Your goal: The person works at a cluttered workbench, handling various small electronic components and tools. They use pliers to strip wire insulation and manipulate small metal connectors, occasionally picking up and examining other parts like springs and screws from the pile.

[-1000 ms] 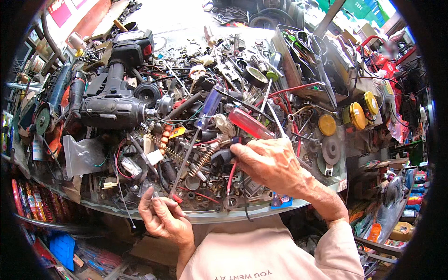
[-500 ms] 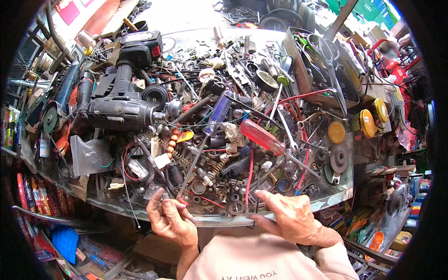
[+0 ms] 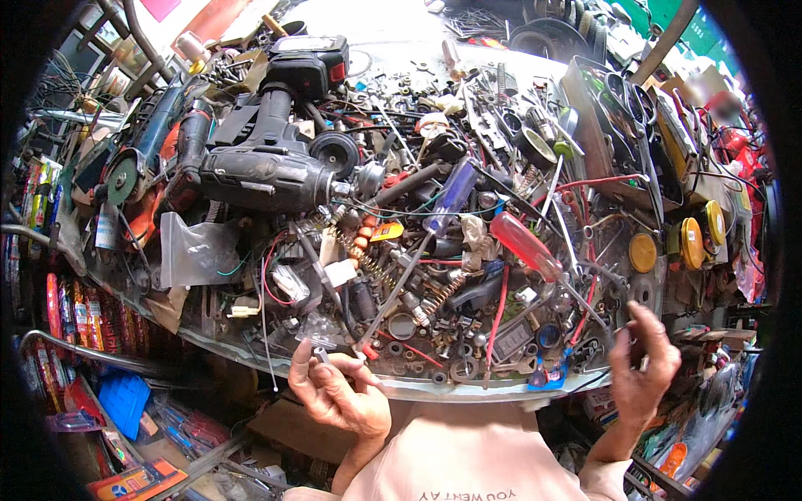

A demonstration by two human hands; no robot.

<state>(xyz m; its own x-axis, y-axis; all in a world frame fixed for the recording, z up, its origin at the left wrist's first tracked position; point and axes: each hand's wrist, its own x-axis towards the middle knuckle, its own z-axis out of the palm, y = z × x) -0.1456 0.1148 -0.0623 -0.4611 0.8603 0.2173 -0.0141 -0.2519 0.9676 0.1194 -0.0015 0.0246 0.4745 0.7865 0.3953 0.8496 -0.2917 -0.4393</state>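
Observation:
My left hand (image 3: 344, 399) is at the front edge of the cluttered bench, thumb and fingers closed on a small grey metal piece (image 3: 322, 355). A clear plastic bit (image 3: 317, 328) lies just beyond its fingertips. Beside it is the shaft tip of a blue-handled screwdriver (image 3: 451, 196). My right hand (image 3: 642, 367) is over the bench's right front corner, its fingers curved and thumb apart. A dark patch shows between them, too unclear to name. Left of this hand are a red-handled screwdriver (image 3: 525, 245) and a blue ring (image 3: 548, 336).
A cordless drill (image 3: 263, 175) lies on the left, with an angle grinder (image 3: 125, 171) beyond it. Springs, wires, bolts and other small parts crowd the glass bench top (image 3: 401, 388). A metal box (image 3: 589, 125) with scissors stands at the back right, near yellow round caps (image 3: 643, 252).
My right hand has moved right, from the middle of the front edge to the right corner. The view has shifted, so the bench things sit further right. My left hand keeps its small piece.

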